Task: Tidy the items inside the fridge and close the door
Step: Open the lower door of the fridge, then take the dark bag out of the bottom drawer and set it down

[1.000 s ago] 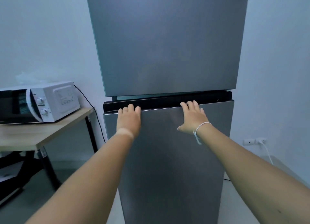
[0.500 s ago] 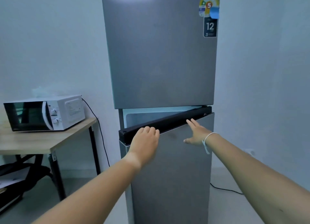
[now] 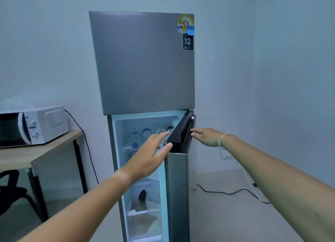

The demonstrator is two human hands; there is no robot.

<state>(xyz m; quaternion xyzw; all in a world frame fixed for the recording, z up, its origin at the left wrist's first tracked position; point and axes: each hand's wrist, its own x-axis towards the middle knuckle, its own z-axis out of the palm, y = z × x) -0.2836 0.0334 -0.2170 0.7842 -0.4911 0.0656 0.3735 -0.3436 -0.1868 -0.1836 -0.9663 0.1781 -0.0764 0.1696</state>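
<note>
Standing wide open, the lower door (image 3: 178,178) of the grey fridge (image 3: 145,64) swings out toward the camera on its right-side hinge, so that mostly its thin edge and black top cap (image 3: 181,133) show. The left hand (image 3: 148,156) is spread, palm forward and fingers loose, closed on nothing; its fingertips (image 3: 167,147) lie against the inner side of that black cap, just to the hand's right. The right hand (image 3: 206,136) reaches in from the other side, fingers extended flat and holding nothing, their tips touching or nearly touching the outer face of the cap (which of the two cannot be made out). A thin white band (image 3: 222,142) circles the right wrist.

Beyond the left hand, deeper in the lit compartment, sits a cluster of bottles (image 3: 143,134) with blue caps, seen hazily on the upper shelf. Below the left forearm, a dark object (image 3: 142,195) rests lower down in the compartment, and under it a clear drawer (image 3: 143,221) holds something yellowish; neither can be identified. The upper door above both hands is shut and carries stickers (image 3: 186,33) at its top right corner.

Well to the left of the left arm, a white microwave (image 3: 34,126) stands on a wooden table (image 3: 41,151). Below the right arm, a black cable (image 3: 226,192) trails across the floor.
</note>
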